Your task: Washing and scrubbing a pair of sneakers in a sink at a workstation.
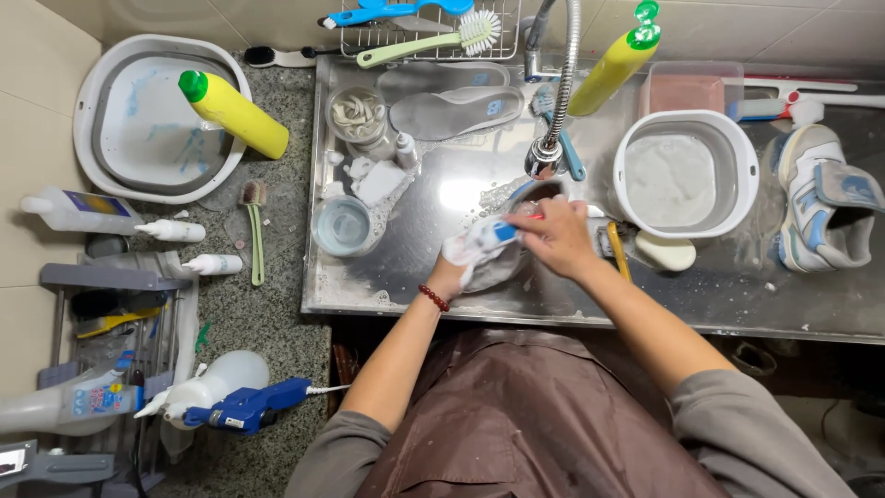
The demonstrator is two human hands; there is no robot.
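Over the steel sink top, under the faucet head, both hands work on a soapy white and blue shoe. My left hand, with a red bead bracelet at the wrist, is mostly hidden under the shoe and holds it from below. My right hand is closed over the shoe's top; a red-handled tool seems to be in its fingers, but I cannot make it out. The matching shoe lies on its side at the far right.
A white tub of grey water stands right of the faucet, a soap bar before it. Two insoles, a jar, a bowl and a yellow bottle are on the sink. Left counter: basin, yellow bottle, brush, spray bottles.
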